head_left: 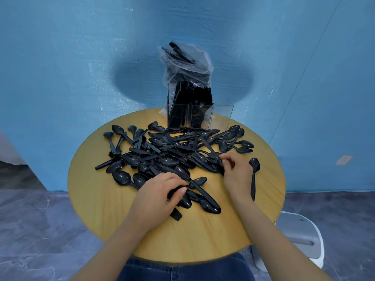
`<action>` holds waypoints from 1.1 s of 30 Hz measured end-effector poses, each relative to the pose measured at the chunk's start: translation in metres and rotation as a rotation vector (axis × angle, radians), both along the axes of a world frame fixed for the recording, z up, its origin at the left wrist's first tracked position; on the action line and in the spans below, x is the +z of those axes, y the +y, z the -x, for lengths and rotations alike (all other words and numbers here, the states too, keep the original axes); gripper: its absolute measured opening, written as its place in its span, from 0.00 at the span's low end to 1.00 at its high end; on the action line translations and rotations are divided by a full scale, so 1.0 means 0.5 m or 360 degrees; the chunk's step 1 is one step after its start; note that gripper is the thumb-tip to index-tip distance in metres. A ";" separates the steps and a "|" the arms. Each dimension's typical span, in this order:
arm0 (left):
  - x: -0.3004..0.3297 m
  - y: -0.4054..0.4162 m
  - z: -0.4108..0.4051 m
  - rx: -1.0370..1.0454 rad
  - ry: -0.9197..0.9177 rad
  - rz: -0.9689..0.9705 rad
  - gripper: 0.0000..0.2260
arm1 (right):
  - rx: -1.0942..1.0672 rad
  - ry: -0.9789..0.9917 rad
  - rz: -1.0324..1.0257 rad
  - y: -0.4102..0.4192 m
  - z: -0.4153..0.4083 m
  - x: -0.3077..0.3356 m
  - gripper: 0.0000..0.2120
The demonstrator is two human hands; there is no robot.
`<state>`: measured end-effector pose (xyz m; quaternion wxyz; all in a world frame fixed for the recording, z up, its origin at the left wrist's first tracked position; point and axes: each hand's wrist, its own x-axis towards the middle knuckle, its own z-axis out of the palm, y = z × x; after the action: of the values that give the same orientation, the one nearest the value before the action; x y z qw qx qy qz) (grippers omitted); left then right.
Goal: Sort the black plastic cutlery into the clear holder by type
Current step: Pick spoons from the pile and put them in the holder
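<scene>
Head view: left hand (pixel 162 191) grips several spoons (pixel 183 199), right hand (pixel 236 171) pinches into the spoon pile (pixel 172 153) on the tabletop (pixel 121 220).

Both hands reach forward, forearms bare — left hand (pixel 162 191) curled in a grip, right hand (pixel 236 172) pinching.

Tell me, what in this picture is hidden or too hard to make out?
Head view only:
- How many pieces the left hand grips: its own fingers cover them.
- Whether the right hand has pinched a piece yet: its fingertips merge with the dark pile.
- What types fill the clear holder: black pieces blur together.
- The plastic bag behind it: crinkled film hides its contents.
- The table near edge: the arms cover part.
</scene>
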<state>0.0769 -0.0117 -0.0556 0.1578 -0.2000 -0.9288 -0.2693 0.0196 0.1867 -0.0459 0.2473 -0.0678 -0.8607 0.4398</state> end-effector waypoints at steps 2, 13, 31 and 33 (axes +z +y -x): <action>0.001 0.000 0.000 0.0015 0.0005 -0.0020 0.14 | -0.0014 0.0011 -0.0036 0.001 0.003 -0.005 0.09; 0.005 0.002 -0.005 0.0110 -0.0022 -0.0049 0.09 | 0.0291 -0.0287 -0.0819 -0.015 0.003 -0.019 0.16; 0.000 0.002 -0.001 0.0117 -0.0015 -0.0076 0.10 | 0.0183 0.0131 -0.0429 -0.012 0.018 -0.024 0.11; 0.000 0.001 -0.001 0.0124 -0.0018 -0.0110 0.11 | 0.0194 0.0153 -0.0400 -0.014 0.016 -0.023 0.11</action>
<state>0.0775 -0.0111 -0.0555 0.1696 -0.1566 -0.9269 -0.2959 0.0114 0.1796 -0.0572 0.2675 0.0370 -0.8987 0.3455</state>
